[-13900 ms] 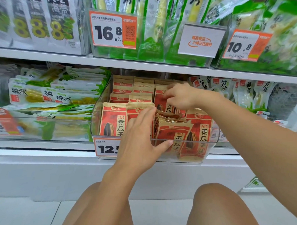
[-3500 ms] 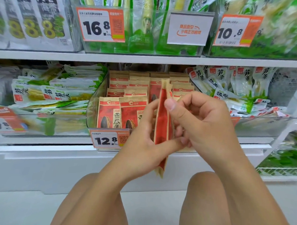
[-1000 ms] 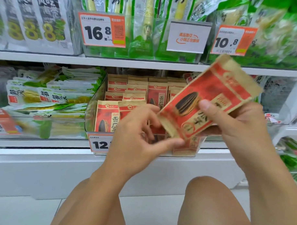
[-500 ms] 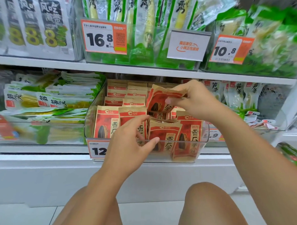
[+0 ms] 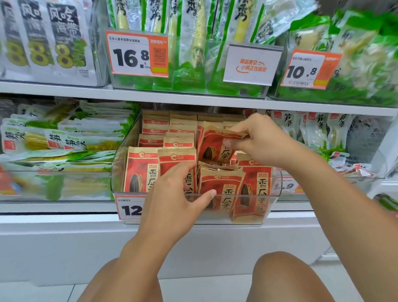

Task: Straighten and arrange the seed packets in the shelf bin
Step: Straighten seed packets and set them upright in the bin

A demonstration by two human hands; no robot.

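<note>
A clear plastic shelf bin on the lower shelf holds rows of red and tan sunflower seed packets. My right hand pinches the top corner of one tilted seed packet above the middle row. My left hand reaches over the bin's front wall, its fingers against the front packets of the second row and its thumb near a shorter front packet. A further packet stands upright at the front right.
Green and white bamboo shoot packs fill the bin to the left, more packs lie to the right. The upper shelf edge hangs just above the bin. Price tags clip on the fronts. My bare knees are below.
My right hand brought the lifted packet from in front of the shelf back over the bin's middle row and lowered it slightly. My left hand stayed at the front packets.
</note>
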